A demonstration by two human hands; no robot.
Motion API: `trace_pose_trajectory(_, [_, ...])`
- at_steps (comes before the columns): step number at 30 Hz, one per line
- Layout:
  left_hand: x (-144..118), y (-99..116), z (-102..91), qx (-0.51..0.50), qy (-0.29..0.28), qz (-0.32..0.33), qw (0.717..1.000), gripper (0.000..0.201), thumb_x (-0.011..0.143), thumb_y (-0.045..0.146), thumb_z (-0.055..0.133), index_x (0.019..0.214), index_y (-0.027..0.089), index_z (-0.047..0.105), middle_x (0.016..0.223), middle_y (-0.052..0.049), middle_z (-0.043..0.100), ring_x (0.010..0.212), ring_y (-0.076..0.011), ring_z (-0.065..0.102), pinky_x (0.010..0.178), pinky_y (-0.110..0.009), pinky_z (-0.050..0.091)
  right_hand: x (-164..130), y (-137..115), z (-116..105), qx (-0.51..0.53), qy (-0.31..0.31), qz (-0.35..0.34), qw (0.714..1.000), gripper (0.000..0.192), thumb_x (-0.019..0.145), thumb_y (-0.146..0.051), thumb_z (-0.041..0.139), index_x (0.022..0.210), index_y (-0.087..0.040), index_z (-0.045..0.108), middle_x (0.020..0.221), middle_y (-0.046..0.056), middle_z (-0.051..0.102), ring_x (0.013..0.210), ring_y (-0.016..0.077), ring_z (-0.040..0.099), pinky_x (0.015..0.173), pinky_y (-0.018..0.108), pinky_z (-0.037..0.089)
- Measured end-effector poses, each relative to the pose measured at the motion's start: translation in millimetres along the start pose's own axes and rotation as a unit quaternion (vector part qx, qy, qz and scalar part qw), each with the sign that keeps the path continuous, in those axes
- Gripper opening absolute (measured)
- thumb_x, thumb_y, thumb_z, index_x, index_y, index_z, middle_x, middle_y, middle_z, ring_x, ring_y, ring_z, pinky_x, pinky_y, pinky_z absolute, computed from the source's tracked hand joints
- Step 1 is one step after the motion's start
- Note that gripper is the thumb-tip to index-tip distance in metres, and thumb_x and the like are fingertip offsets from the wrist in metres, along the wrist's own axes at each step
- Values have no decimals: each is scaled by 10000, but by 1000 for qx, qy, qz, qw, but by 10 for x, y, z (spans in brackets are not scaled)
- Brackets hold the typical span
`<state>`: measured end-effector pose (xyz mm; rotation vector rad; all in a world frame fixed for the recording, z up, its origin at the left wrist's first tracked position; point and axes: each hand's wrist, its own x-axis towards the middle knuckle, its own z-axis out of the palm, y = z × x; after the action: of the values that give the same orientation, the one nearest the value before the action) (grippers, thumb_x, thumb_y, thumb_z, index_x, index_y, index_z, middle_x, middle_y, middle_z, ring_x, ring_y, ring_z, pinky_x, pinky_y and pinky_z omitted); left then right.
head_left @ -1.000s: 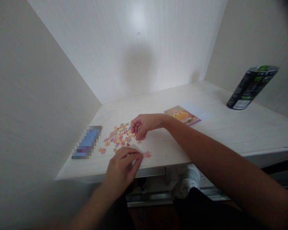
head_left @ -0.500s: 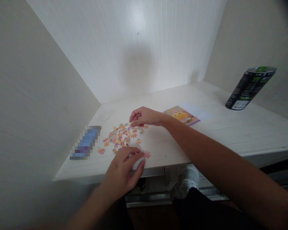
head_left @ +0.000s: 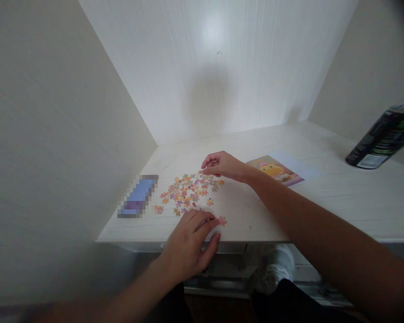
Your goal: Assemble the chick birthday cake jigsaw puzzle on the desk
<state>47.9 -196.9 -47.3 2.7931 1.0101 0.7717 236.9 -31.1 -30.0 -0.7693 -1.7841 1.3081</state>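
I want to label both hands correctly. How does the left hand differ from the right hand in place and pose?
The left hand rests at the near edge of the table, fingers by a single pink puzzle piece; the right hand reaches farther, over the far side of the scattered puzzle pieces. The left hand lies flat and spread, while the right hand is curled, fingertips pinched downward. Both are bare and touch the pieces.

Home desk nook: white desk (head_left: 323, 202) (walled in), jigsaw pieces (head_left: 188, 193), drink can (head_left: 380, 139)
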Motion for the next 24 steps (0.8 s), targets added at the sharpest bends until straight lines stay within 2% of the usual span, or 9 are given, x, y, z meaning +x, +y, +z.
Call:
trace_pose_trajectory(5, [-12, -31, 8, -14, 16, 6, 1000, 323, 852, 140, 575, 1173, 175, 582, 1133, -64, 627, 1033, -188, 528, 959, -384, 434, 1, 38, -12, -22, 8, -3, 1000, 174, 714, -268, 734, 817, -151, 657, 691, 9, 619, 548, 86, 500, 476, 207, 348])
trace_pose_trajectory(15, [41, -13, -24, -46, -10, -45, 998, 305, 882, 152, 535, 1166, 223, 620, 1065, -69, 591, 969, -168, 533, 856, -349, 471, 2, 15, -12, -31, 3, -9, 999, 161, 714, -239, 716, 824, -136, 658, 729, 28, 647, 602, 98, 551, 509, 201, 381])
trace_pose_trajectory(19, [49, 3, -52, -41, -30, -40, 998, 305, 894, 153, 511, 1178, 222, 600, 1091, -72, 581, 1010, -179, 520, 901, -375, 456, 17, 40, -6, -45, 5, -14, 999, 156, 722, -245, 707, 827, -141, 659, 732, 30, 654, 612, 106, 560, 530, 212, 400])
trace_pose_trajectory(22, [62, 23, -49, -34, -41, -39, 998, 309, 899, 157, 497, 1193, 219, 570, 1129, -71, 575, 1074, -187, 504, 973, -402, 421, 32, 64, 23, -102, 31, -33, 994, 128, 735, -226, 688, 826, -139, 663, 720, 30, 652, 631, 121, 569, 573, 232, 425])
trace_pose_trajectory(24, [74, 33, -30, -30, -40, -47, 998, 300, 901, 164, 491, 1189, 214, 556, 1159, -73, 568, 1107, -193, 493, 992, -407, 406, 33, 64, 70, -199, 68, -72, 975, 107, 733, -188, 682, 825, -135, 675, 721, 32, 648, 642, 128, 563, 613, 249, 433])
